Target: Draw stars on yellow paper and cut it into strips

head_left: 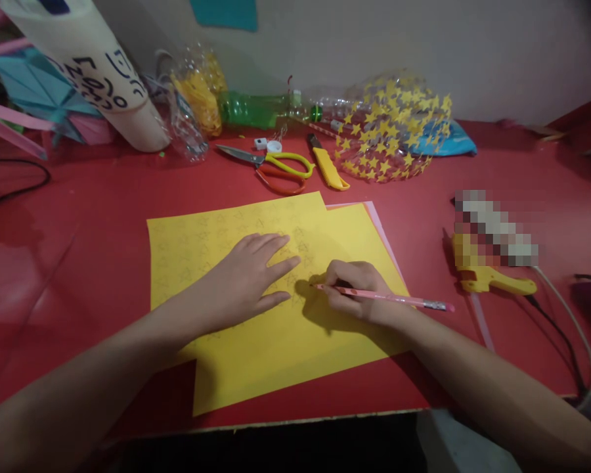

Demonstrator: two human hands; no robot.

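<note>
Yellow paper [256, 368] lies on the red table, bearing rows of small pencil-drawn stars over its left and middle part. My left hand [249, 279] rests flat on it with fingers spread. To its right, my right hand [357, 289] is closed around a pink pencil [398, 297]. The pencil's tip is at the paper, just right of the drawn stars; whether it touches is hard to tell. Its eraser end points right. A second yellow sheet and a pink sheet [381, 223] show beneath at the right edge.
Scissors [280, 167] and a yellow cutter [329, 167] lie behind the paper. Further back are a green bottle [256, 110], a clear star-covered piece [389, 131] and a tall white tumbler [103, 79]. At right sit a yellow glue gun [492, 279] and a cable [566, 328]. The table's edge [276, 426] is close.
</note>
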